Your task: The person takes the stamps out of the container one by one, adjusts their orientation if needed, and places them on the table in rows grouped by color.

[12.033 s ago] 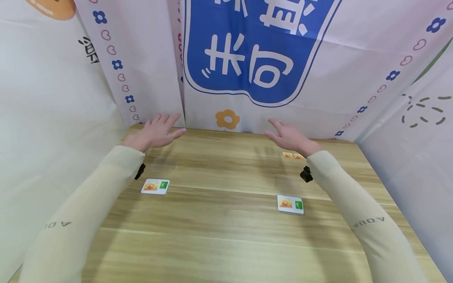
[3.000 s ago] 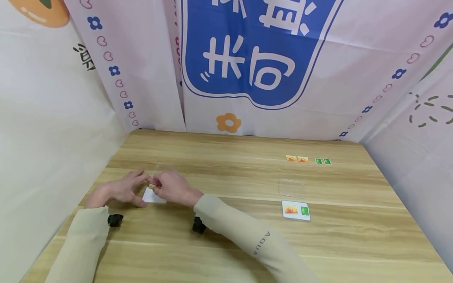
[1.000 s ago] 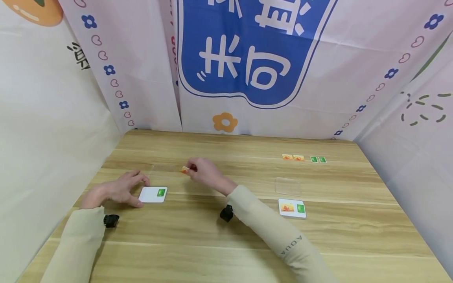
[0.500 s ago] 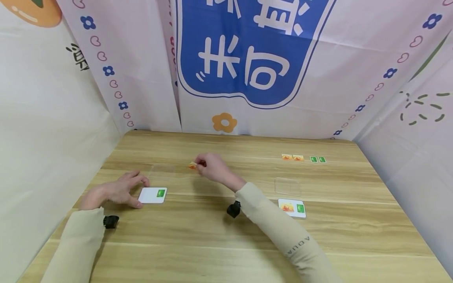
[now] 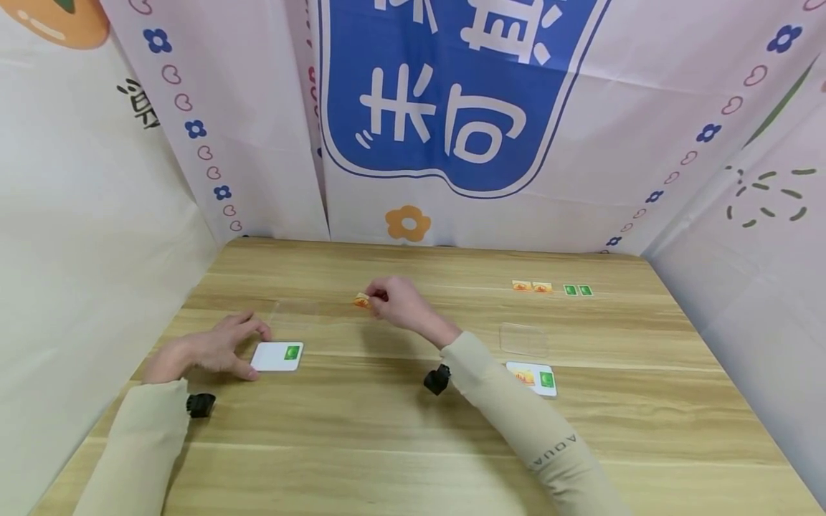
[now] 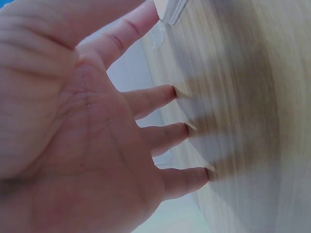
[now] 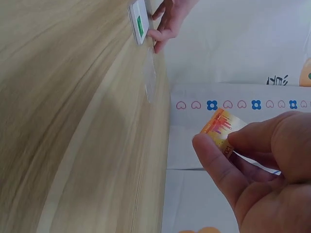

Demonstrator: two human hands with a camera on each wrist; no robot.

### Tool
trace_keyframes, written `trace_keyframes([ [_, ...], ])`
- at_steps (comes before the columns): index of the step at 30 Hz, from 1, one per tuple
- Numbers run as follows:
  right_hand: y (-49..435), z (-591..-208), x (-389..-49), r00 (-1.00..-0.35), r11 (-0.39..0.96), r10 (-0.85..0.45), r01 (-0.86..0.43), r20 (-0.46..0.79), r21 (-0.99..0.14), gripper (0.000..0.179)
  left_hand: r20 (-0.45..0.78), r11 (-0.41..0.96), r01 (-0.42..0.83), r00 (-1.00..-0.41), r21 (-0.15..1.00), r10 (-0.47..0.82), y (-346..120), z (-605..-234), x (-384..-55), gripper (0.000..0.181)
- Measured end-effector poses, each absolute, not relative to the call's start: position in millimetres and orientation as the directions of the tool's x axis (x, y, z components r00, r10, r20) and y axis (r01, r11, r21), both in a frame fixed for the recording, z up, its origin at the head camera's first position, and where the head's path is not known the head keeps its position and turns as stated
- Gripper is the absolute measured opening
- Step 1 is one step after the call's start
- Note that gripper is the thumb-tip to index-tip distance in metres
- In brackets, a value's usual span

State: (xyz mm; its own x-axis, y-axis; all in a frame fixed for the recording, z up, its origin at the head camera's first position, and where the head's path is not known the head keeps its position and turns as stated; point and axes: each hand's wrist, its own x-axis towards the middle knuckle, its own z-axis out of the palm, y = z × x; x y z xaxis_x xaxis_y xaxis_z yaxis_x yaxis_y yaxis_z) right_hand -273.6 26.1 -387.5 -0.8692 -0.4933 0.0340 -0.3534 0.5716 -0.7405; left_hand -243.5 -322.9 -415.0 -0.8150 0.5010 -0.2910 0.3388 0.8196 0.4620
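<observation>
In the head view my left hand point(image 5: 222, 347) rests at the left end of a white card stack point(image 5: 271, 356), thumb and index finger at opposite edges. A green stamp point(image 5: 292, 352) lies at the stack's right end. The other fingertips touch the table in the left wrist view, where the stack's layered edge point(image 6: 172, 10) shows at the top. My right hand point(image 5: 403, 304) pinches an orange-yellow stamp point(image 7: 221, 128) between thumb and index finger, above the table right of the stack. Its skyline-like print faces the right wrist camera; the thumb covers one corner.
A second white card stack point(image 5: 547, 380) bears an orange and a green stamp, partly behind the right sleeve. Clear plastic sheets lie beyond each stack, one on the right point(image 5: 523, 340). Orange stamps point(image 5: 532, 287) and green stamps point(image 5: 578, 290) lie at the back right. Printed cloth point(image 5: 413, 129) encloses the table.
From over the left card stack, my right hand has moved right and away with the orange-yellow stamp. The stack now shows only its green stamp. My left hand has stayed at its edge.
</observation>
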Motion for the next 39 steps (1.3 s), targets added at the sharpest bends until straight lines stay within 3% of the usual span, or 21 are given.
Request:
trace_keyframes([
  [27, 68.6, -379.7, -284.5, -0.89, 0.618, -0.454, -0.356, 0.051, -0.701, 0.01, -0.294, 0.817, 0.317, -0.82, 0.481, 0.491, -322.2, -417.2, -243.7, 0.057],
  [39, 84.1, -376.1, -290.1, -0.887, 0.668, -0.455, -0.396, 0.075, -0.631, 0.011, -0.292, 0.822, 0.314, -0.825, 0.475, 0.484, -322.1, -418.8, -243.9, 0.057],
])
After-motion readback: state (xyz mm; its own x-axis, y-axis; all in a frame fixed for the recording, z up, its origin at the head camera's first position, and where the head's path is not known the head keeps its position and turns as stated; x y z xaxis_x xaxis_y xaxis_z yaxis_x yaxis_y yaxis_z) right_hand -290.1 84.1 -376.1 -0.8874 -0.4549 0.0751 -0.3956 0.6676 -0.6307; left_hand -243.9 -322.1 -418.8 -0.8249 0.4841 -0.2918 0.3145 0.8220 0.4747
